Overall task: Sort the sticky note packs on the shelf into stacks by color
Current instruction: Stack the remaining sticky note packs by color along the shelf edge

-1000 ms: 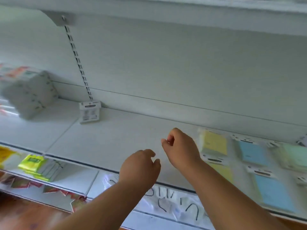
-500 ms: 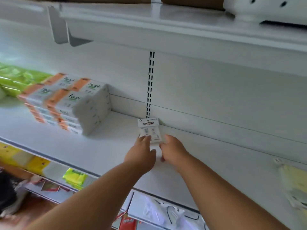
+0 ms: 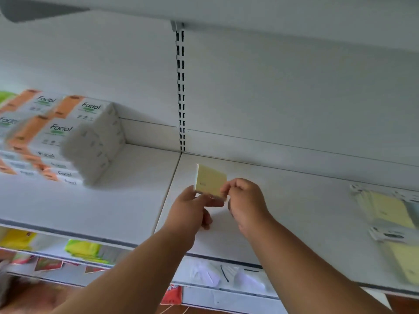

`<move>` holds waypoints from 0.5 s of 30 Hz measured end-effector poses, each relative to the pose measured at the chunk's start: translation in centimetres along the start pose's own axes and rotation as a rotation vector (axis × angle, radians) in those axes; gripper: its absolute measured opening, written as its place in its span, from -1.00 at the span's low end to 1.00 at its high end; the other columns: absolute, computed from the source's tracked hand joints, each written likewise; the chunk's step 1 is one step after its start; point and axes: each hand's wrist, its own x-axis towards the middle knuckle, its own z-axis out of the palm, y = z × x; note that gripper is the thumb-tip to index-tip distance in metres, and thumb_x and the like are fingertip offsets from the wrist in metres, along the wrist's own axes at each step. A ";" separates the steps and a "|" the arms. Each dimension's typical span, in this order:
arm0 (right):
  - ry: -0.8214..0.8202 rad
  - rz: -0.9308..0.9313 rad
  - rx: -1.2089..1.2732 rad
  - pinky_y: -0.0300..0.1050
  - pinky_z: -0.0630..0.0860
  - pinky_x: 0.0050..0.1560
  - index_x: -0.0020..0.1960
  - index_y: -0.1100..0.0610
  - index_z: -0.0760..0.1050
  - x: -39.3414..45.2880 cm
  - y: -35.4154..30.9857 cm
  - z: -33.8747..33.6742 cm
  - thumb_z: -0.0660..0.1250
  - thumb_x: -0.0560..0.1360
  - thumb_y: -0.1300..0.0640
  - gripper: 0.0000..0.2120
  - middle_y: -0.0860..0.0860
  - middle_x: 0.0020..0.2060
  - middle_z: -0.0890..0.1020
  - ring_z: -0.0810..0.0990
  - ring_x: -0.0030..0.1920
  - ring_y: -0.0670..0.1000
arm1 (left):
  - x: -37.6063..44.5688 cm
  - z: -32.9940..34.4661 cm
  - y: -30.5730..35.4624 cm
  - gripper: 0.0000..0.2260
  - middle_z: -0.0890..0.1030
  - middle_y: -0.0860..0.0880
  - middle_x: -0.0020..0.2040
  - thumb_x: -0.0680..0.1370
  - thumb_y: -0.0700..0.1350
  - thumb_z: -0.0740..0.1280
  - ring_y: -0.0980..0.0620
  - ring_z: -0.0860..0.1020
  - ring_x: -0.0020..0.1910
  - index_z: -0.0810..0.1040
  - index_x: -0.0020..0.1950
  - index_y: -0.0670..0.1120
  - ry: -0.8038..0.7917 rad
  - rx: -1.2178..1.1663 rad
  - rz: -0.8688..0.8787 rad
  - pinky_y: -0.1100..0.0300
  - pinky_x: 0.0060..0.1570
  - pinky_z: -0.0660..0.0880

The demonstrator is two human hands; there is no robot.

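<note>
Half a sec ago both hands were down on the shelf by a small white-carded pack at the back wall; now that pack's off the shelf and up in the air w/ its pale yellow face showing.

Nearest, at 6 o'clock, two bare forearms reach up from the bottom edge. Under them, lower shelves hold blurry stuff: yellow and lime-green packs [image 3: 82,249] at 8 o'clock, a red tag [image 3: 173,293] at 6.

Next out, dead centre: left hand [image 3: 189,210] has thumb and fingers pinching the lower edge of the yellow sticky note pack [image 3: 210,181]. Right hand [image 3: 246,200] is curled, fingertips nipping the pack's right-hand corner. Both have hold of it, neither spread wide. Pack is tilted, clear of the white shelf [image 3: 108,207], just right of the seam btwn the two shelf panels.

Over at 3 to 4 o'clock, more yellow sticky note packs [image 3: 390,211] lie flat on the same shelf, well apart from the hands, blurred; white header cards show on some.

At 9 o'clock, a stack of facial tissue packs [image 3: 68,137], orange and white, sits against the back wall, several layers high.

Furthest, at 12, a slotted upright strip [image 3: 180,87] runs up the back panel to the shelf above.
</note>
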 end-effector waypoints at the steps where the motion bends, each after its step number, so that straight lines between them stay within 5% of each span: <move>1: 0.098 -0.002 -0.032 -0.20 0.31 -0.37 -0.34 0.06 0.52 0.4 1.1 -1.4 0.19 0.44 0.28 -0.74 -0.07 -0.47 0.54 0.42 -0.46 0.00 | -0.3 0.7 0.0 -0.83 0.73 -0.06 -0.16 0.55 -0.20 0.24 -0.05 0.41 -0.49 0.57 0.07 -0.08 -0.043 -0.007 0.003 0.21 -0.46 0.38; 3: 0.182 0.044 -0.061 -0.15 0.32 -0.34 -0.27 0.05 0.51 0.5 2.7 -4.3 0.27 0.43 0.08 -0.87 -0.03 -0.41 0.55 0.43 -0.42 0.03 | -1.0 2.2 -0.3 -0.82 0.73 -0.08 -0.15 0.56 -0.21 0.22 -0.05 0.41 -0.48 0.57 0.08 -0.09 -0.129 0.021 0.014 0.21 -0.48 0.38; 5: 0.127 0.108 0.015 -0.17 0.26 -0.41 -0.28 0.11 0.51 -0.1 3.8 -7.1 0.32 0.43 -0.02 -0.78 0.02 -0.46 0.51 0.38 -0.49 0.01 | -1.7 4.1 -1.0 -0.82 0.72 -0.10 -0.15 0.56 -0.23 0.21 -0.05 0.42 -0.49 0.57 0.08 -0.11 -0.227 0.084 -0.004 0.22 -0.51 0.38; 9: 0.172 0.142 0.095 -0.14 0.32 -0.40 -0.25 0.14 0.53 -1.5 5.8 -13.3 0.39 0.47 0.02 -0.79 0.06 -0.41 0.49 0.43 -0.41 0.03 | -2.5 9.4 -2.6 -0.86 0.71 -0.04 -0.20 0.57 -0.10 0.26 -0.04 0.50 -0.47 0.58 -0.02 -0.12 -0.361 0.415 0.028 0.21 -0.46 0.43; 15: 0.342 0.070 -0.179 -0.07 0.36 -0.28 -0.25 0.19 0.47 -3.7 8.5 -25.4 0.41 0.45 -0.01 -0.72 0.02 -0.44 0.43 0.41 -0.38 0.05 | -4.6 20.2 -4.5 -0.77 0.65 0.01 -0.21 0.54 0.10 0.22 -0.04 0.63 -0.30 0.49 -0.17 -0.02 -0.347 0.931 0.287 0.03 -0.18 0.61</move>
